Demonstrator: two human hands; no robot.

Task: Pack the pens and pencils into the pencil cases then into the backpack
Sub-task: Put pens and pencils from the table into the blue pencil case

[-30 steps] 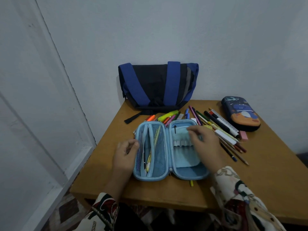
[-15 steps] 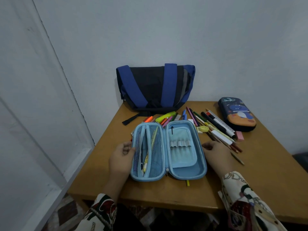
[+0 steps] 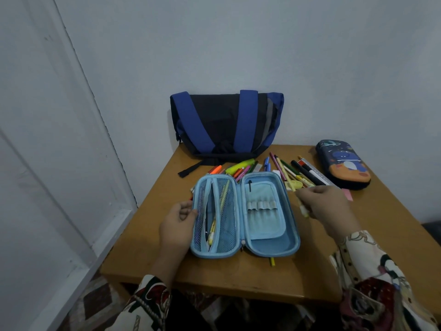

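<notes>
A light blue pencil case [image 3: 267,237] lies wide open in the middle of the wooden table [image 3: 238,278]. Its left mesh half holds a couple of pens. My left hand [image 3: 177,223] pinches the case's left rim. My right hand [image 3: 327,206] hovers just right of the case, fingers closed on a pale yellow pen [image 3: 302,206]. A pile of pens and pencils [image 3: 286,170] lies behind the case. A second, dark blue pencil case [image 3: 343,163] sits shut at the far right. The black and blue backpack [image 3: 226,125] leans against the wall.
A pink eraser [image 3: 349,194] lies near the dark case. A yellow pencil tip [image 3: 272,261] pokes out under the open case's front edge. White walls close in behind and to the left; the table's front edge is near my body.
My right hand left the case's right half, went to the pile beside it, and now holds a pale yellow pen lifted off the table. The left hand has kept its hold on the rim.
</notes>
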